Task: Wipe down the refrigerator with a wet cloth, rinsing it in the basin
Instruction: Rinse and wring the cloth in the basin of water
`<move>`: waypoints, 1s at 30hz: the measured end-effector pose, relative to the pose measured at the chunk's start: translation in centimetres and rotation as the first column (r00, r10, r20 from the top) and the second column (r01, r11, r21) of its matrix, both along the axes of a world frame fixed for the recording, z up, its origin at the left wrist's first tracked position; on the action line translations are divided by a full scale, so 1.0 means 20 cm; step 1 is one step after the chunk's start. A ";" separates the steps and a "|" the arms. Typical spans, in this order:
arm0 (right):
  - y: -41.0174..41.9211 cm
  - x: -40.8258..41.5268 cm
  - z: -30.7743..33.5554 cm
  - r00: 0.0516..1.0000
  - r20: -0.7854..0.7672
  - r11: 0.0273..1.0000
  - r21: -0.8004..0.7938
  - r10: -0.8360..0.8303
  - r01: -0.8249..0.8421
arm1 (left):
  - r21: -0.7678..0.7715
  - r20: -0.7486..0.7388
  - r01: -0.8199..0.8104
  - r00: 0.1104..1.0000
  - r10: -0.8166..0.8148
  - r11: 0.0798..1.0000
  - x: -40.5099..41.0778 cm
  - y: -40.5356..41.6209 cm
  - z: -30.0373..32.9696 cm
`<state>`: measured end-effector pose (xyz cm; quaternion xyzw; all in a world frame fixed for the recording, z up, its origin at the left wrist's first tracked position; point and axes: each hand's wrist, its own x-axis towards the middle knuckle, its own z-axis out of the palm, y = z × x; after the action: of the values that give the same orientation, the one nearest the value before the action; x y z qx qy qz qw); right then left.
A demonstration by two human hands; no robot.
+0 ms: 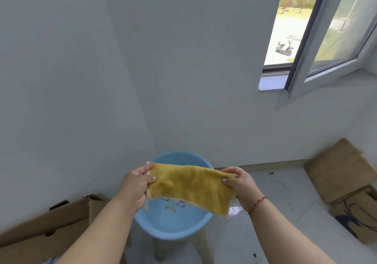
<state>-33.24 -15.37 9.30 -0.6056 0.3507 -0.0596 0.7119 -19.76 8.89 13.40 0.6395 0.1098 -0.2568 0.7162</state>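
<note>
Where grey walls (183,69) corner, blue basin (173,229) on stool (161,249), tiled floor (285,212)

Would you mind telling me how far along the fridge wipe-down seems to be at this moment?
Done: cannot tell; no refrigerator is in view. In hand: the left hand and right hand each grip an end of the yellow cloth, stretched flat above the blue basin, which holds water. Left: carrying the cloth to the refrigerator and wiping, as far as this view shows.

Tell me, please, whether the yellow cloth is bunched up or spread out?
Spread out: the left hand and right hand pinch opposite ends of the yellow cloth, stretching it flat above the blue basin.
</note>
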 end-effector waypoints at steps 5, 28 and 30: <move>0.13 0.36 -0.27 0.983 -0.169 0.937 -0.328 0.070 -0.123 | 0.309 0.035 0.160 0.983 -0.179 0.938 0.29 0.13 -0.34; 0.19 0.94 -1.43 0.254 -0.905 0.079 -0.241 0.343 -0.967 | 0.767 -0.518 0.633 0.514 -0.684 -0.106 0.57 -0.11 -1.59; 0.23 0.98 -1.43 0.353 -0.870 0.281 -0.263 0.345 -0.923 | 0.723 -0.431 0.666 0.644 -0.633 0.185 0.58 -0.12 -1.59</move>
<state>-13.71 -10.76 -19.34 -0.8981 0.2132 0.3468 0.1661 -8.26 6.47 -18.44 0.8771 -0.0499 -0.4583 0.1348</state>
